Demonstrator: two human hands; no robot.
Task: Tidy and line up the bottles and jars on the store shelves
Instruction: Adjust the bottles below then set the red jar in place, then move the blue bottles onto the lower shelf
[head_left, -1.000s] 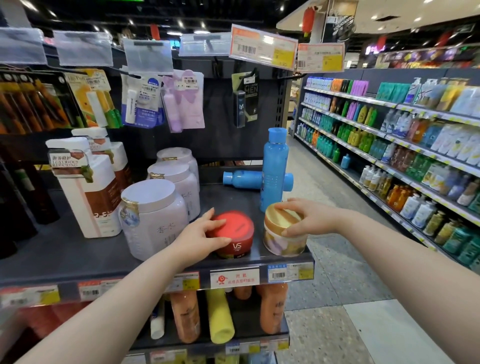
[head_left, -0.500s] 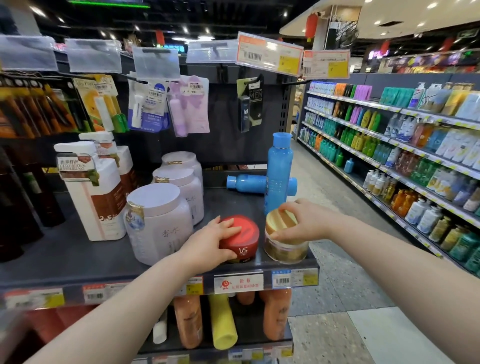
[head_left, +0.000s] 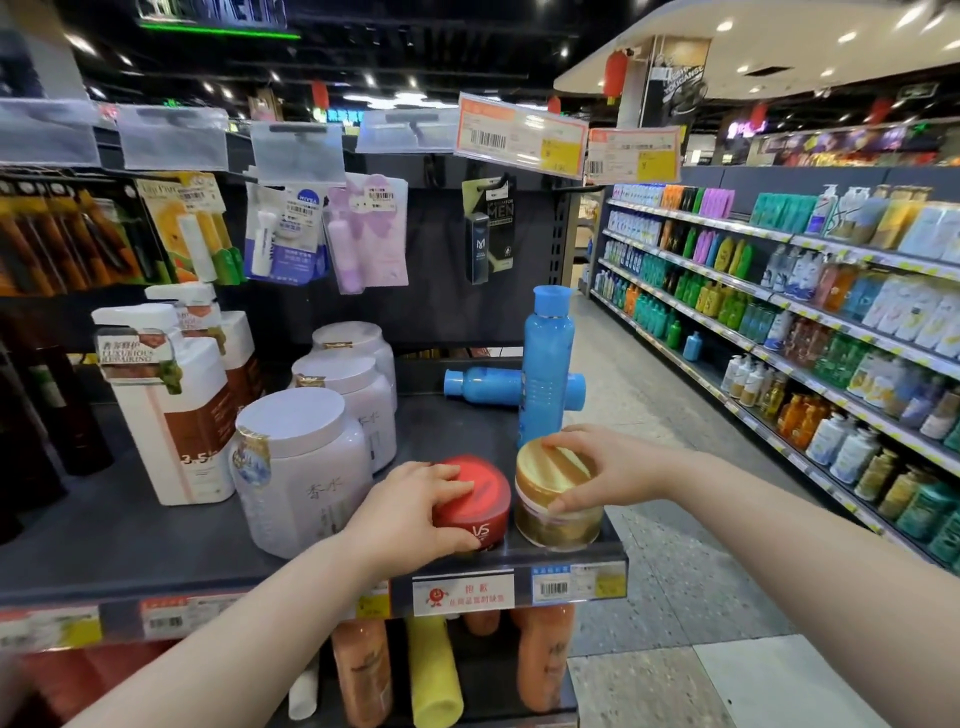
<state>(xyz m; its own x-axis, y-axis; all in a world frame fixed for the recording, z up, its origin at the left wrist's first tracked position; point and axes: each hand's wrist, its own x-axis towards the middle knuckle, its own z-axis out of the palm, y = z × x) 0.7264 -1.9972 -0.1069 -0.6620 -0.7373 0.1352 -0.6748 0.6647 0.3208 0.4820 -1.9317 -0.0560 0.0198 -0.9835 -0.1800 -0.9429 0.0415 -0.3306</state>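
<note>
A red jar (head_left: 475, 501) marked "VS" is gripped from above by the left hand (head_left: 410, 512), and a gold-lidded jar (head_left: 558, 501) just beside it on the right is clasped at lid and side by the right hand (head_left: 597, 467). Both jars are set at the front edge of the dark shelf (head_left: 130, 540), close to its right corner, with little room left toward the aisle. Directly behind the gold-lidded jar an upright blue bottle (head_left: 545, 364) is seen, and behind that a second blue bottle (head_left: 483, 387) is laid on its side across the shelf. To the left a large white jar (head_left: 301, 467) bearing Chinese characters is placed near the red jar, with two more white jars (head_left: 348, 384) lined up behind it. Farther left, a white pump bottle (head_left: 171, 415) labelled "LUXURIOUS REPAIRING" and "3.5" is stood, with open shelf surface left in front of it. Price tags (head_left: 553, 587) are fixed along the shelf lip. Above, a hanging "NIVEA" pack (head_left: 291, 234) and a pack marked "MEN" (head_left: 491, 228) are displayed.
</note>
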